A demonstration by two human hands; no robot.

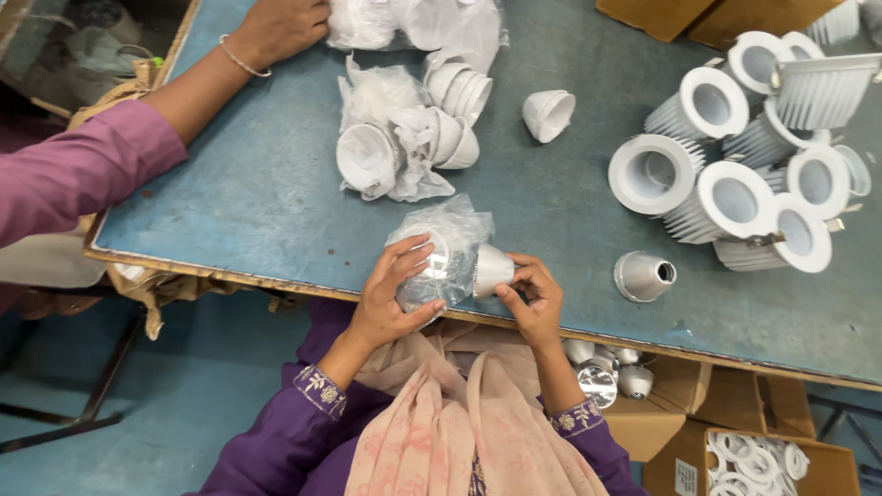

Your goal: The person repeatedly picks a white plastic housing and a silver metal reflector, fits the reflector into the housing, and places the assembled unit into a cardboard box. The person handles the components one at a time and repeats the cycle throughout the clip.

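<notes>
My left hand [393, 292] grips a clear plastic bag [443, 246] holding silver cone reflectors, at the near edge of the blue table [276, 184]. My right hand [533, 296] pinches the end of a silver cone reflector [492, 269] sticking out of the bag's open side. Another silver reflector [642, 276] lies loose on the table to the right. White cone reflectors in torn plastic wrap [390, 147] sit just beyond my hands.
A heap of white finned lamp housings [744, 156] fills the right side. One white cone [548, 114] lies alone mid-table. A co-worker's hand [276, 28] in a pink sleeve reaches into plastic bags at the top. Below the table are cardboard boxes with silver reflectors [602, 372] and white rings [749, 459].
</notes>
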